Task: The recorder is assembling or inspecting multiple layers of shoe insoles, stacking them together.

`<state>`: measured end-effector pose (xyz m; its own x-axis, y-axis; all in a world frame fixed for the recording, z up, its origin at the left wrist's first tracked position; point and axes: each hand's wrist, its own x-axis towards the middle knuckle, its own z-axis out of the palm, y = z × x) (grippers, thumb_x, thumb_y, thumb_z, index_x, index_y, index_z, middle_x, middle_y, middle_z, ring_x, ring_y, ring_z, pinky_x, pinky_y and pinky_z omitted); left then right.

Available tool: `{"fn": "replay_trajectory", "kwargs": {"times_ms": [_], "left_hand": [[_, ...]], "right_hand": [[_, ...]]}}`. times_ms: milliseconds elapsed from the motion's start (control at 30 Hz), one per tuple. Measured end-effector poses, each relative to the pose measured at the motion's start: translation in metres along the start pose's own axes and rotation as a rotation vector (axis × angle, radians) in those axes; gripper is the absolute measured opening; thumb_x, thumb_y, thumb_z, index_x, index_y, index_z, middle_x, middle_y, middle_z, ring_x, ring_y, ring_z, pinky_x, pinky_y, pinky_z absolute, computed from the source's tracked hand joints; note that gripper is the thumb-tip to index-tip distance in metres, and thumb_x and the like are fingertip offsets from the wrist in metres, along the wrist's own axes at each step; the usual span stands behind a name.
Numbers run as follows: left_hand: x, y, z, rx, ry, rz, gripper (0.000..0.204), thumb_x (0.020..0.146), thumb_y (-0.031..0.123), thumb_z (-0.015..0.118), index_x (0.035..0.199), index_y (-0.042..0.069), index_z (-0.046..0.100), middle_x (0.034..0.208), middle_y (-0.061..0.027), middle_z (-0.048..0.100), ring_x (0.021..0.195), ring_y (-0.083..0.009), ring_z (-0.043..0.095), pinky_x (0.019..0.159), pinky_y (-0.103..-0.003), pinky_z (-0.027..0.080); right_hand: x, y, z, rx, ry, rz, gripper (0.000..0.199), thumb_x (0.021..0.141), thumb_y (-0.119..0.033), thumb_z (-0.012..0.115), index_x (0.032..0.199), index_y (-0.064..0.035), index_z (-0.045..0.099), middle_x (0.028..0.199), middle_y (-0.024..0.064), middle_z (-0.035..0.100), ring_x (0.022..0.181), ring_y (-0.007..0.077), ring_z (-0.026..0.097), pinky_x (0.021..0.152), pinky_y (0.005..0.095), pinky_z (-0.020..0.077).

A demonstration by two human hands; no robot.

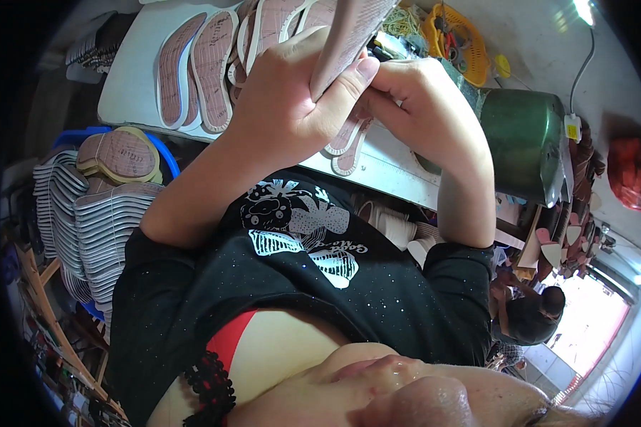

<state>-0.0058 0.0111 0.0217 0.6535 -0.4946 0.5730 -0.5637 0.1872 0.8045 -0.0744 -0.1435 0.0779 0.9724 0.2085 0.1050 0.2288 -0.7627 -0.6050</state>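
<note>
My left hand (299,92) is closed round a pinkish-brown shoe insole (345,46), its thumb pressed along the near side. The insole stands tilted up, and its upper end runs out of the picture. Close beside it, my right hand (427,92) has its fingers curled together, the tips meeting my left thumb near the insole's edge. What those fingers pinch is hidden. Below my hands, more insole pieces (347,151) lie on the white tabletop (399,178). Further insoles (212,71) with pale rims lie in a row to the left of my left hand.
A blue tub (169,153) at the left holds tall stacks of insoles (107,228). To the right stands a dark green machine housing (523,142). A yellow basket (434,28) with tools lies behind my right hand. Another person (530,313) is in the background at lower right.
</note>
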Motion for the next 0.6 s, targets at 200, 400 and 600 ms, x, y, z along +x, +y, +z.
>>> {"fn": "replay_trajectory", "kwargs": {"times_ms": [200, 400, 600], "left_hand": [[0.0, 0.001, -0.001, 0.014, -0.032, -0.096, 0.014, 0.09, 0.014, 0.059, 0.09, 0.001, 0.06, 0.067, -0.0154, 0.058, 0.062, -0.0339, 0.06, 0.057, -0.04, 0.046], [0.006, 0.003, -0.004, -0.035, 0.023, -0.101, 0.01, 0.092, 0.009, 0.056, 0.091, 0.0, 0.06, 0.073, -0.0089, 0.06, 0.065, -0.02, 0.059, 0.059, -0.03, 0.045], [0.009, 0.003, 0.001, -0.07, 0.002, -0.083, 0.009, 0.094, 0.006, 0.054, 0.091, -0.001, 0.06, 0.077, -0.0021, 0.059, 0.068, -0.0077, 0.055, 0.062, -0.022, 0.043]], "right_hand": [[0.001, 0.002, 0.007, -0.304, -0.045, -0.132, 0.015, 0.074, -0.017, 0.069, 0.072, -0.0032, 0.064, 0.063, 0.0128, 0.061, 0.06, 0.0319, 0.062, 0.059, 0.04, 0.0496], [-0.006, 0.007, 0.023, 0.23, 0.31, 0.207, 0.011, 0.074, -0.009, 0.069, 0.073, -0.0004, 0.062, 0.058, 0.0044, 0.058, 0.052, 0.0117, 0.058, 0.051, 0.0263, 0.0461], [-0.014, 0.014, 0.032, 0.809, 0.267, 0.33, 0.017, 0.092, -0.014, 0.063, 0.087, 0.0017, 0.063, 0.07, 0.0028, 0.063, 0.059, 0.0046, 0.057, 0.054, 0.0186, 0.0463]]}}
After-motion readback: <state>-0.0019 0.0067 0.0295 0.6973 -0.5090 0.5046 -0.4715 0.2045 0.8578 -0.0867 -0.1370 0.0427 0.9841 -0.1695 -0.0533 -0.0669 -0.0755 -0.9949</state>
